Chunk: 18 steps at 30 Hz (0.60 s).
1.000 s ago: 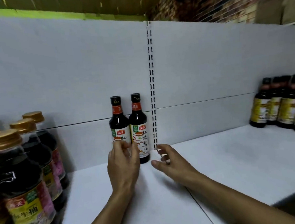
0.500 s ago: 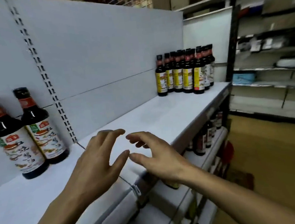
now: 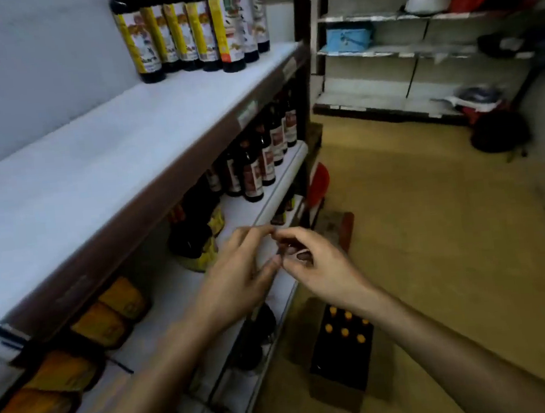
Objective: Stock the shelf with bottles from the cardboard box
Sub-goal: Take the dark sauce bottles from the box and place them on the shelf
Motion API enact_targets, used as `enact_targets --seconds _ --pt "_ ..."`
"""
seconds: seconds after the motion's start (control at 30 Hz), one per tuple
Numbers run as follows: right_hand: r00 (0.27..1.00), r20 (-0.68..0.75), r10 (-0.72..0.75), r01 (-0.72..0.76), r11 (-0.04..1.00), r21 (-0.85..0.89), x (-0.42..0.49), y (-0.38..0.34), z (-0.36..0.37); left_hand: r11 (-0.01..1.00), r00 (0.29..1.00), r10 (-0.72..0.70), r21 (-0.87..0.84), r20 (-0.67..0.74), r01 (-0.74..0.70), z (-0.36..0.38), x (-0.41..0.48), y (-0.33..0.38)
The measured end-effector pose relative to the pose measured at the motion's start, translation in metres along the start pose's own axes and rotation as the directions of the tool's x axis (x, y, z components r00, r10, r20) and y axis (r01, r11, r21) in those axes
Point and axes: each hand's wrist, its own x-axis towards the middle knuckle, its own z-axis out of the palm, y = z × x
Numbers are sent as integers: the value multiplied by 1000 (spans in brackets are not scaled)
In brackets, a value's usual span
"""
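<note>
The cardboard box (image 3: 338, 395) sits on the wooden floor (image 3: 439, 244) at the near right foot of the shelving, just beside the lowest tier. Its long axis runs from near to far, roughly along the shelf front, with its open top facing up. Inside it the bottles (image 3: 342, 351) stand upright, their long axes vertical and their orange caps (image 3: 344, 332) pointing up toward the camera. Both hands hang in the air above and to the far side of the box, in front of the lower shelf (image 3: 251, 205). The left hand (image 3: 237, 275) and the right hand (image 3: 321, 268) are empty, fingers loosely bent. Their fingertips are close together, but the blur hides whether they meet. The white top shelf (image 3: 96, 162) runs from near left to far right. At its far end a cluster of dark yellow-labelled bottles (image 3: 183, 33) stands upright against the back panel. On the lower shelf a group of dark red-labelled bottles (image 3: 255, 175) stands upright toward the far end. Larger bottles with gold caps (image 3: 103, 323) fill its near left. More shelving (image 3: 415, 49) stands far right across the aisle.
</note>
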Motion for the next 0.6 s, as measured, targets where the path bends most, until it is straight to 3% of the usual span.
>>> enact_targets --seconds 0.33,0.6 --pt "958 -64 280 -274 958 90 -50 131 -29 987 972 -69 -123 226 99 141 22 28" --pt "874 -72 480 -463 869 173 -76 221 -2 964 906 -85 -195 415 180 238 24 6"
